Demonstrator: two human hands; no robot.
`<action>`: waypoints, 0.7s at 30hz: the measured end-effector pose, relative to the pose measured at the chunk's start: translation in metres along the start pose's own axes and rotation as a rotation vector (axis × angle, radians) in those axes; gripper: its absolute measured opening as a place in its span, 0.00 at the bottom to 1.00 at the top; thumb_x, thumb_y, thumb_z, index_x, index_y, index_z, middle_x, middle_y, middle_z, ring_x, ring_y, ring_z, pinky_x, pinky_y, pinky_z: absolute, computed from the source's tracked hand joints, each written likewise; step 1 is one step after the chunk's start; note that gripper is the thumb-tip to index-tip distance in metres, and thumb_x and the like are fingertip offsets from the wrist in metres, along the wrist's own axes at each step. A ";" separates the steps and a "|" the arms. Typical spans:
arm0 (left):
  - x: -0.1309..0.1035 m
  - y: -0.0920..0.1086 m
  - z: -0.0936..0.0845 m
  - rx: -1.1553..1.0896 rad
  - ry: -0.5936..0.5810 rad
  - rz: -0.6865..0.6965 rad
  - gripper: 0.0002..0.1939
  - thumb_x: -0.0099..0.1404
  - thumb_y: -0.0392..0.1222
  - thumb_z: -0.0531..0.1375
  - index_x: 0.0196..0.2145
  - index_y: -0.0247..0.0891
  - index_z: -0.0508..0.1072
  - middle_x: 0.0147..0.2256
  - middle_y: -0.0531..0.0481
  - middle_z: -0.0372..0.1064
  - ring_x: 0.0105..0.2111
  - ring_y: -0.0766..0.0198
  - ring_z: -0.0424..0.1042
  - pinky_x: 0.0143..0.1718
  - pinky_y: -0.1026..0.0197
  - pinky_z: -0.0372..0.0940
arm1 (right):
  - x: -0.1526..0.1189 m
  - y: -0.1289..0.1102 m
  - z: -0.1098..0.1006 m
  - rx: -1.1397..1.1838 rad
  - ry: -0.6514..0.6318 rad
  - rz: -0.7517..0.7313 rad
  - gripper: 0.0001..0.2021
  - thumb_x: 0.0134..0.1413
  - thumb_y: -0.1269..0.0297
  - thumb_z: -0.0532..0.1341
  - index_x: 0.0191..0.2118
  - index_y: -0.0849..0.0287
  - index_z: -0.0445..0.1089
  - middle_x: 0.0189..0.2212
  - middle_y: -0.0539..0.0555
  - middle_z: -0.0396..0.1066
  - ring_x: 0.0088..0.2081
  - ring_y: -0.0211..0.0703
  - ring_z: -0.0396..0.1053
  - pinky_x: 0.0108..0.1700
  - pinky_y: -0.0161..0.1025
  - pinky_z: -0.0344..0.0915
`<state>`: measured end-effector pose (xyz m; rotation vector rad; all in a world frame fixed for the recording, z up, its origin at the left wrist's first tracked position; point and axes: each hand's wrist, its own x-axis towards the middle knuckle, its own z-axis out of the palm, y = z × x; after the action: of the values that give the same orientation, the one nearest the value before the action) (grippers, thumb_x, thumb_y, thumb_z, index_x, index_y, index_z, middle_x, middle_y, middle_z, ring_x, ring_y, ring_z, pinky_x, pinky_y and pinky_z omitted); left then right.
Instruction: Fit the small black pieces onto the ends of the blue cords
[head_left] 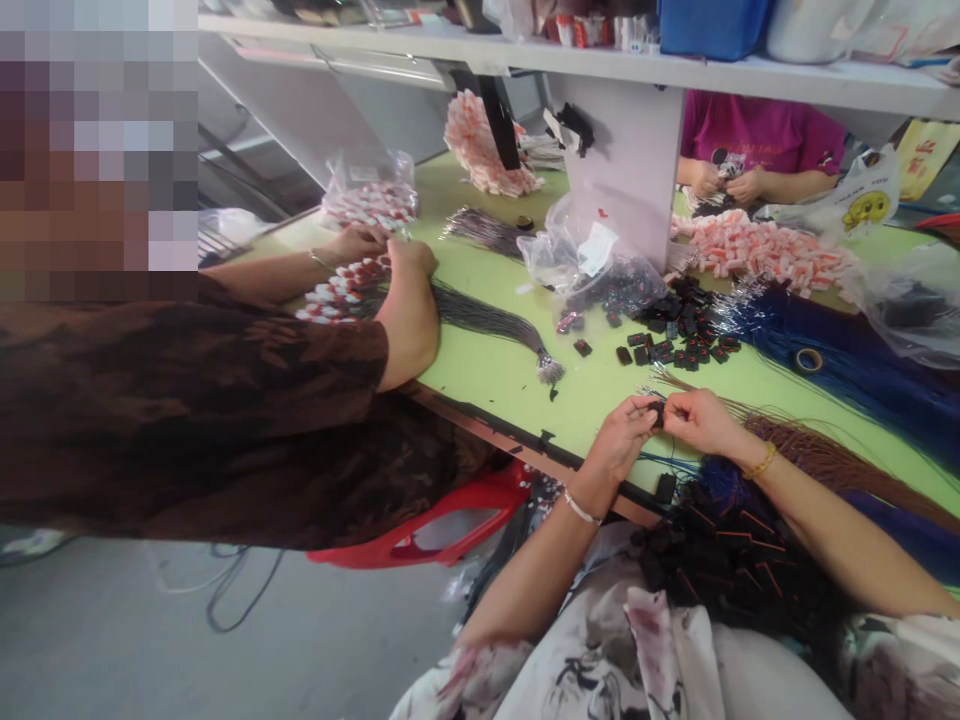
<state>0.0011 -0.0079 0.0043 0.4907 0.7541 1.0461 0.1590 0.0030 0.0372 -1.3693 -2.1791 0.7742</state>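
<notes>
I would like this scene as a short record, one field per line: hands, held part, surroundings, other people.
Left hand: pinches a small black part
Right hand: meets the same part from the other side
Part's details: too small to tell
Table: green, with loose black housings beyond the hands
To the right: brown wires, blue wires
Nearest the body: pile of black pieces
Co-worker at left: dark patterned clothing, working by white-and-red connectors
Co-worker across: magenta top; held things unclear

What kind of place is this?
Likely a small wire-assembly workshop: long bundles of blue wire, a pile of loose black plastic parts, and a co-worker's dark patterned sleeve at the green table.
</notes>
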 end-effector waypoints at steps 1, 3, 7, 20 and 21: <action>0.001 -0.001 0.000 -0.008 0.008 0.002 0.14 0.46 0.33 0.69 0.33 0.33 0.73 0.29 0.51 0.70 0.29 0.70 0.68 0.36 0.65 0.63 | 0.000 -0.002 0.000 -0.014 -0.009 -0.009 0.11 0.49 0.65 0.56 0.19 0.60 0.62 0.15 0.46 0.58 0.19 0.32 0.52 0.24 0.31 0.46; 0.002 -0.001 -0.002 -0.041 0.019 0.003 0.14 0.47 0.33 0.69 0.33 0.33 0.73 0.29 0.51 0.69 0.30 0.69 0.68 0.37 0.64 0.63 | 0.000 -0.005 -0.002 -0.026 0.014 -0.017 0.10 0.51 0.67 0.55 0.21 0.60 0.63 0.16 0.46 0.60 0.20 0.32 0.53 0.24 0.31 0.48; 0.006 -0.002 -0.003 -0.078 0.009 -0.013 0.13 0.48 0.32 0.68 0.33 0.33 0.73 0.30 0.51 0.69 0.31 0.69 0.69 0.37 0.64 0.64 | -0.001 -0.008 -0.002 0.015 0.104 -0.038 0.05 0.51 0.68 0.55 0.26 0.59 0.64 0.20 0.47 0.63 0.22 0.33 0.56 0.26 0.31 0.51; 0.002 -0.005 0.002 -0.044 0.084 0.048 0.14 0.46 0.33 0.69 0.32 0.33 0.73 0.29 0.52 0.69 0.30 0.70 0.68 0.37 0.64 0.62 | -0.001 -0.007 0.003 -0.051 0.106 0.008 0.05 0.49 0.69 0.57 0.24 0.59 0.63 0.17 0.46 0.62 0.19 0.33 0.54 0.24 0.31 0.49; 0.002 -0.006 0.004 -0.032 0.096 0.065 0.14 0.45 0.33 0.69 0.32 0.33 0.73 0.29 0.52 0.69 0.30 0.70 0.68 0.37 0.64 0.62 | -0.001 -0.006 0.004 -0.051 0.112 0.013 0.06 0.49 0.68 0.57 0.23 0.59 0.63 0.16 0.46 0.62 0.18 0.32 0.54 0.24 0.31 0.48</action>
<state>0.0077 -0.0088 0.0021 0.4428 0.8094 1.1468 0.1532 -0.0012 0.0380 -1.4183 -2.1185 0.6347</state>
